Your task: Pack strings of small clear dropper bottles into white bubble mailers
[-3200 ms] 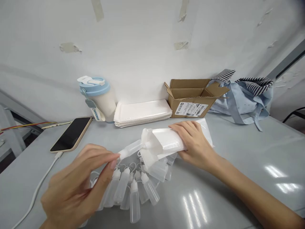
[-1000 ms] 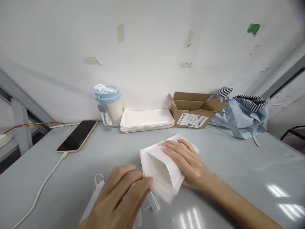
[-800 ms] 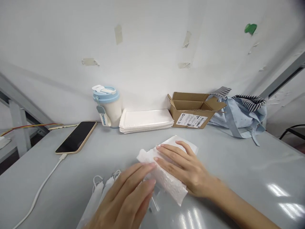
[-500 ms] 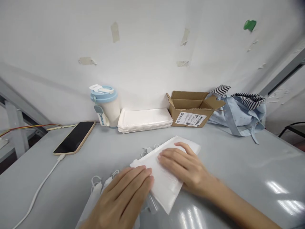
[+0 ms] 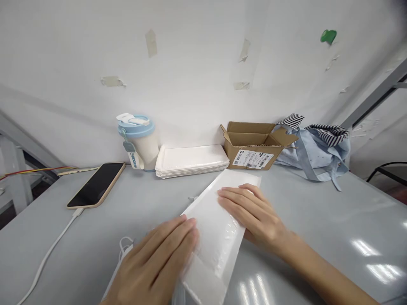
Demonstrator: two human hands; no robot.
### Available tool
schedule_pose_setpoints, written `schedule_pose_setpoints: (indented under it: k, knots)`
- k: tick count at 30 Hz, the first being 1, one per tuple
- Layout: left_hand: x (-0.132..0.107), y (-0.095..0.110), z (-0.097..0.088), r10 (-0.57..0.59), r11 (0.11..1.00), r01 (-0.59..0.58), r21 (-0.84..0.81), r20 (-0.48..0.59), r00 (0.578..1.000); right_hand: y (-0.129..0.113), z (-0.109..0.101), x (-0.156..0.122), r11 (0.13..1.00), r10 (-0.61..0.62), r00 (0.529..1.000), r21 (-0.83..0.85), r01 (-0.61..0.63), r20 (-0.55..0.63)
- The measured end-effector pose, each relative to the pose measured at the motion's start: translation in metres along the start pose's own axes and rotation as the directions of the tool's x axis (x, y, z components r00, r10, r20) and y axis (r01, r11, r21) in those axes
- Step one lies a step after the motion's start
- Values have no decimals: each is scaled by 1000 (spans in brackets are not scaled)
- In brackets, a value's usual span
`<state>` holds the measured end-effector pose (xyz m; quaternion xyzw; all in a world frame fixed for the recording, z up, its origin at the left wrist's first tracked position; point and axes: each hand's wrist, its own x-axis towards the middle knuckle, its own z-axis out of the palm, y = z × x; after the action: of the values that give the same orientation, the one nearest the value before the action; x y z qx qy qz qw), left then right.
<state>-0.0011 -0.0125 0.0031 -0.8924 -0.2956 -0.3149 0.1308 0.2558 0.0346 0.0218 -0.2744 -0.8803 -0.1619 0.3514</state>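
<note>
A white bubble mailer (image 5: 216, 220) lies slantwise between my two hands, its far end pointing up and to the right. My left hand (image 5: 159, 258) has its fingers laid on the mailer's left edge, the thumb hidden. On the right edge, the fingers of my right hand (image 5: 254, 212) press the top face, with the thumb out of sight underneath. Partly under my left hand are white items with thin cord loops (image 5: 125, 245), mostly covered.
Along the wall stand a cup with a blue lid (image 5: 140, 140), a stack of white mailers (image 5: 192, 159), an open cardboard box (image 5: 251, 146) and a light blue cloth bag (image 5: 313, 148). A phone (image 5: 97, 184) with a white charging cable (image 5: 47, 258) lies at left.
The mailer has turned steeper and more of its length shows, its near end now reaching the bottom of the view. It covers most of the looped items. Both hands stay at its edges.
</note>
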Motion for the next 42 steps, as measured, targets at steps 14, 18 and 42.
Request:
schedule_pose_setpoints:
  k: [14,18,42]
  knots:
    - [106,-27,9,-499,13,743,-669,639,585,19,2,-2,935,204,979,-302,-188,21]
    - [151,-28,53,-301,-31,769,-638,740,602,40,-8,-4,855,476,828,-376,-357,295]
    - [148,-42,102,-133,737,628,-248,859,495,78,-17,-27,570,746,179,-476,-670,641]
